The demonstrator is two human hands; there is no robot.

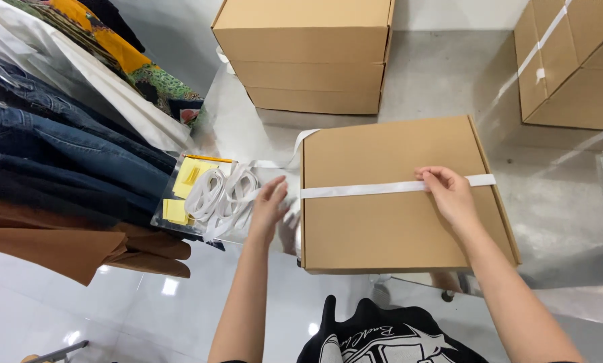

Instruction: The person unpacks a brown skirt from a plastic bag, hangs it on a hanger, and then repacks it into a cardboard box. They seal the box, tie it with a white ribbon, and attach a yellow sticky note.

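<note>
We note a steel table [564, 202] as the work surface, grey and shiny, carrying everything else. On it, nearest us, lies a flat brown cardboard box [395, 222], lid shut, with a white strap [375, 189] laid straight across its top from left edge to right. The right hand [449, 195] presses the strap flat near the box's right side, fingers curled down on it, probably to keep it from sliding. The left hand [269, 205] sits just off the box's left edge with fingers loosely together around the strap where it drops over the side; we cannot tell how firmly it grips.

Behind, a stack of three similar boxes [308, 57] stands squared up. At far right, a larger taped carton [570, 64] sits at an angle, bound with a pale band.

Left of the table hang jeans and other clothes [66, 148], crowded close.

Smallest: a clear tray [180, 225] beside the left hand holds coiled white straps [221, 191] and yellow paper slips [188, 176], within easy reach.
</note>
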